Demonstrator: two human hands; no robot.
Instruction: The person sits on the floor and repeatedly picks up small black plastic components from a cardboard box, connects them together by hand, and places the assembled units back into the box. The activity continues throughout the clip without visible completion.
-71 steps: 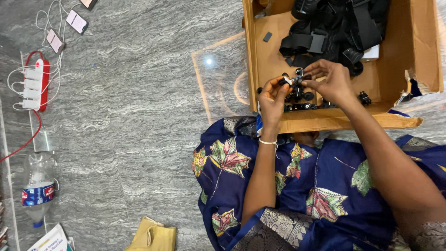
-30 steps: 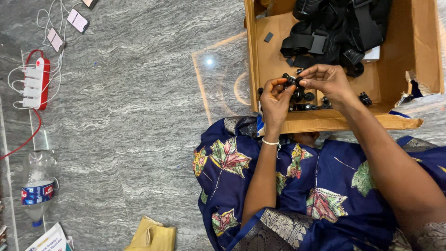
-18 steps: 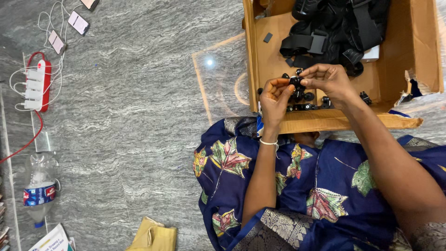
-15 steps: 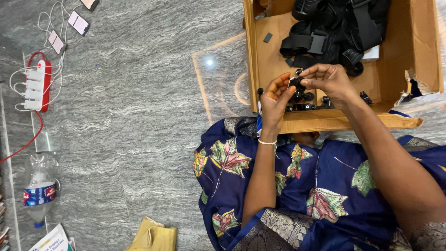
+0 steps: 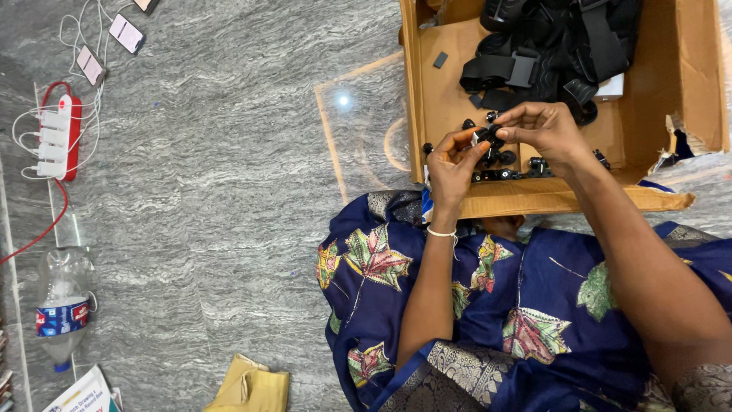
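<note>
Two hands meet over the near edge of a cardboard box [image 5: 427,114], pinching one small black part [image 5: 489,136] between them. The left hand [image 5: 451,164] comes up from about seven o'clock of the part, thumb and forefinger closed narrowly on its lower side; the right hand [image 5: 547,131] comes in from three o'clock, fingertips closed on its upper side. The part hangs just above the box floor, with more small black pieces [image 5: 503,172] lying loose at its six o'clock.

It looks hard, light and stiff, likely plastic or metal, and too small for anything but a fingertip grip. Such a piece could slip easily, so its edges seem the best place to hold.

Fingers cover most of the part, so its exact shape is hard to make out. A heap of black straps [image 5: 560,46] at twelve o'clock fills the box's far end, partly cut off by the frame. Blue patterned cloth [image 5: 457,305] covers the lap below. Far off at nine o'clock lie a red power strip [image 5: 59,137] and a plastic bottle [image 5: 65,309].
</note>
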